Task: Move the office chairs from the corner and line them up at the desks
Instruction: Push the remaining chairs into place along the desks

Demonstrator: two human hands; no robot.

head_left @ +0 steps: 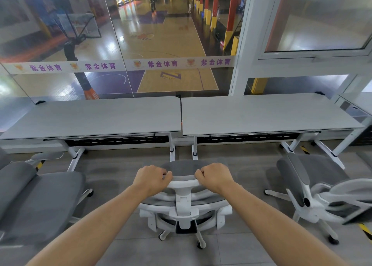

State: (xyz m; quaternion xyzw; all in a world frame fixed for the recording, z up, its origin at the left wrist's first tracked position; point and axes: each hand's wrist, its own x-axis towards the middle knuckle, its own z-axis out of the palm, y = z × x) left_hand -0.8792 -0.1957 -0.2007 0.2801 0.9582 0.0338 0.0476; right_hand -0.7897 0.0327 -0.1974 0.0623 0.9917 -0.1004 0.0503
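A grey mesh office chair (184, 205) with a white frame is seen from behind, its back toward the camera and its seat pointed at the seam between the two grey tables (96, 116). Its headrest (182, 170) runs crosswise, parallel to the table edges. The headrest is gripped at its left end by the left hand (151, 178) and at its right end by the right hand (216, 177), the fingers of each grip curled over the top rim. The chair stands on the grey floor, near the tables but apart from them. A second grey chair (40, 201) stands left of the held chair; a third (314, 189), turned askew, stands to its right. A glass wall (141, 44) rises behind the tables.
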